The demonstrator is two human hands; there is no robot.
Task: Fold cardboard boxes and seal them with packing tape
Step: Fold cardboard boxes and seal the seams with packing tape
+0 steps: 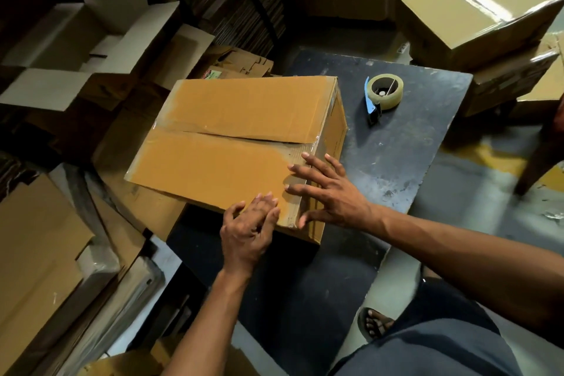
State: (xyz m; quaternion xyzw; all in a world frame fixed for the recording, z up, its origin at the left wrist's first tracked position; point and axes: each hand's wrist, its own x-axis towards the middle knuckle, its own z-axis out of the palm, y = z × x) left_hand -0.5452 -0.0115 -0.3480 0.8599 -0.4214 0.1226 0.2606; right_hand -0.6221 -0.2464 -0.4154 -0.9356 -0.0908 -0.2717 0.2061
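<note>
A brown cardboard box point(219, 143) lies on a dark table point(396, 156), its two top flaps closed, with clear tape along the edges and over the middle seam. My left hand point(248, 230) rests at the box's near edge, fingers together and lightly bent against the flap. Fingers spread, my right hand point(328, 192) lies flat over the near right corner, pressing the tape down. Neither hand holds anything. A tape dispenser point(383, 96) with a clear roll and a blue handle lies on the table beyond the box, to the right.
Flattened and open cardboard boxes point(76, 70) pile up on the left. Sealed boxes point(476, 6) stack at the back right. A dark chair leg point(537, 159) stands at the right. A sandalled foot point(375, 322) shows below the table edge.
</note>
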